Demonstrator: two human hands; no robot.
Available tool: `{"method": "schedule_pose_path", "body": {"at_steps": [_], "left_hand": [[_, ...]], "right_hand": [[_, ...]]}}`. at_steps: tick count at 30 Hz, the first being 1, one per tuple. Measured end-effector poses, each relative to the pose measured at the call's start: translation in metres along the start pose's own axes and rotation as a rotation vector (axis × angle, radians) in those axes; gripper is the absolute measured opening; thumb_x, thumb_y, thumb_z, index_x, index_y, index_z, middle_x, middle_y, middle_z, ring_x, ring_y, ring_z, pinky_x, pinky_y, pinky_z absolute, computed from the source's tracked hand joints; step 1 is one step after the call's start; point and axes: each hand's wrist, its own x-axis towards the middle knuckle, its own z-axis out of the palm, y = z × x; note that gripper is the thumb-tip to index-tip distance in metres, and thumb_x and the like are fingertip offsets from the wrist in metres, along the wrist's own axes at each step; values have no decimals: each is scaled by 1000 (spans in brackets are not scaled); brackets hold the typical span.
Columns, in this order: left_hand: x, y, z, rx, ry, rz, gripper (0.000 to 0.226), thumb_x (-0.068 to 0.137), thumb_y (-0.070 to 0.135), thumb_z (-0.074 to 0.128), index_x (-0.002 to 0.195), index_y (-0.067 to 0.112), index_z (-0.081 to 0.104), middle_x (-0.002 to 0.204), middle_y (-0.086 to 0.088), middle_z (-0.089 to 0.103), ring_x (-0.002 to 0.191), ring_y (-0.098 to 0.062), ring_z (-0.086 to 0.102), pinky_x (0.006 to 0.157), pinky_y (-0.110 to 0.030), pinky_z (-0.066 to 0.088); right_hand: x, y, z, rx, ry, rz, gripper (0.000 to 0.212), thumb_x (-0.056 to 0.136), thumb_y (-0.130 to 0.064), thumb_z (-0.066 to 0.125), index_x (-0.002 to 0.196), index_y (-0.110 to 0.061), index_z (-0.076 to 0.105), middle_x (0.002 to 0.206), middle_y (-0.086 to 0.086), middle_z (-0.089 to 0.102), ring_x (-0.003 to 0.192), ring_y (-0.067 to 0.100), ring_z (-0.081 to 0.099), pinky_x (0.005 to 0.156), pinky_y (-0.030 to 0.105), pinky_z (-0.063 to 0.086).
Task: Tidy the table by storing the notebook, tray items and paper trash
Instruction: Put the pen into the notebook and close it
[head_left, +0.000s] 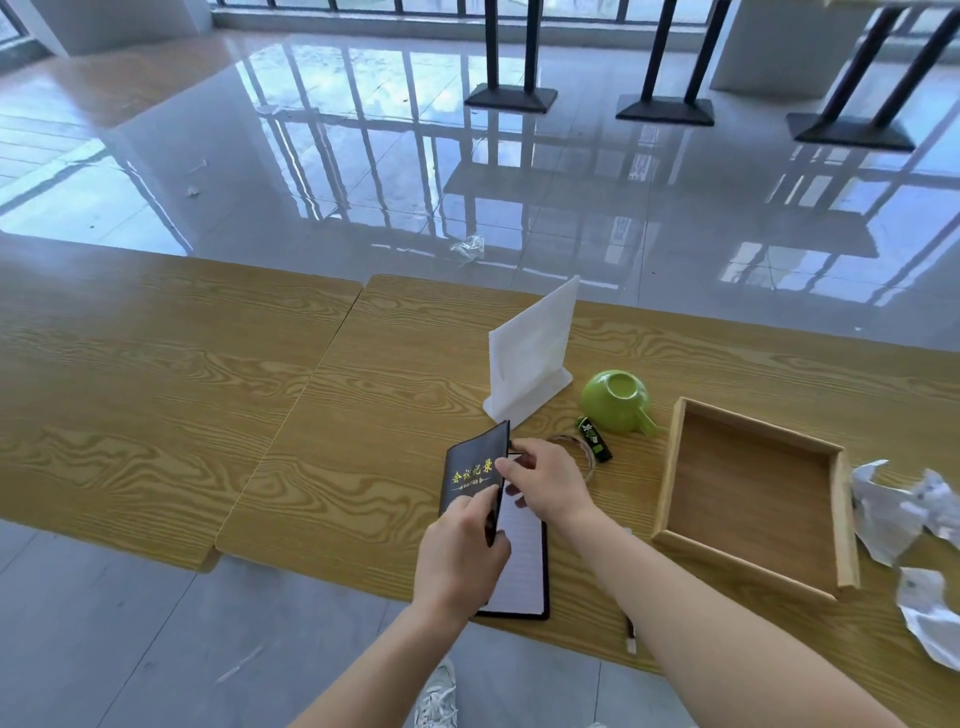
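Observation:
A black notebook (471, 475) with gold lettering lies at the table's front edge, its cover lifted upright over the lined pages (521, 566). My left hand (460, 551) grips the lower edge of the cover. My right hand (545, 486) pinches the cover's upper edge. An empty wooden tray (675, 467) sits to the right. Crumpled white paper (893, 514) lies right of the tray, with another piece (930, 613) nearer me. A green cup (618, 400) lies upside down behind the tray's left corner, beside a small green and black packet (595, 441).
A white upright stand (530, 353) is behind the notebook. A clear ring-shaped object (576, 449) lies behind my right hand. A thin cable end (631, 642) rests by my right forearm. A second table (156, 374) adjoins on the left. Black table bases (511, 98) stand across the glossy floor.

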Motion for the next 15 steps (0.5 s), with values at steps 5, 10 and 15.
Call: {"method": "schedule_pose_path", "body": {"at_steps": [5, 10, 15], "left_hand": [[0, 6, 25, 118, -61, 4, 55, 86, 29, 56, 139, 30, 45, 104, 1, 53, 97, -21, 54, 77, -33, 49], [-3, 1, 48, 212, -128, 73, 61, 88, 49, 54, 143, 27, 40, 117, 0, 48, 111, -24, 46, 88, -36, 44], [-12, -16, 64, 377, -252, 132, 64, 90, 57, 39, 148, 30, 31, 153, -7, 30, 145, -28, 20, 115, -50, 20]], "right_hand": [[6, 7, -8, -183, 46, 1, 19, 84, -20, 62, 87, -1, 64, 71, 12, 70, 71, 32, 67, 67, 49, 57], [9, 26, -15, -319, 62, 52, 7, 84, -19, 65, 83, -14, 69, 75, -2, 68, 76, 22, 64, 71, 36, 52], [8, 42, -16, -258, 60, 144, 19, 85, -13, 66, 103, -16, 72, 89, 2, 73, 86, 22, 69, 80, 44, 58]]}}
